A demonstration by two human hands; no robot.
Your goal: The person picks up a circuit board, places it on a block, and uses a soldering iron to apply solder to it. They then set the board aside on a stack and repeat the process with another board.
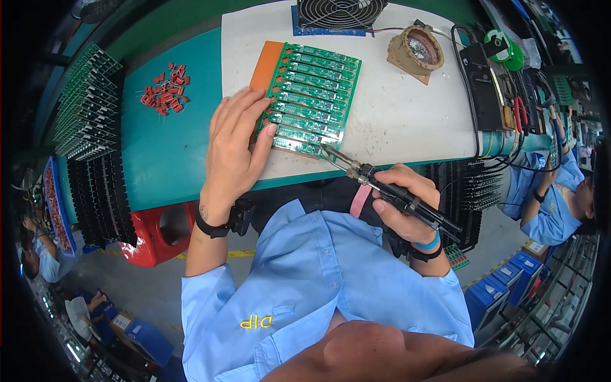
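A panel of narrow green circuit boards (316, 95) lies on the white sheet in front of me, over an orange backing plate (266, 65) that shows at its upper left. My left hand (237, 141) rests flat on the panel's left edge with fingers stretched out, partly covering the lower boards' left ends. In my right hand (407, 198) is a black soldering iron (367, 173) with a thin metal tube beside its tip. Its tip is at the lowest boards, near their right end; I cannot tell whether it touches. A pink band hangs beside the iron.
Loose red components (167, 90) lie on the green mat at left, next to racks of upright boards (89, 108). A black fan (340, 14), a tan round pot (417, 52) and a green spool (507, 52) stand behind. Cables and red-handled pliers (520, 114) are at right.
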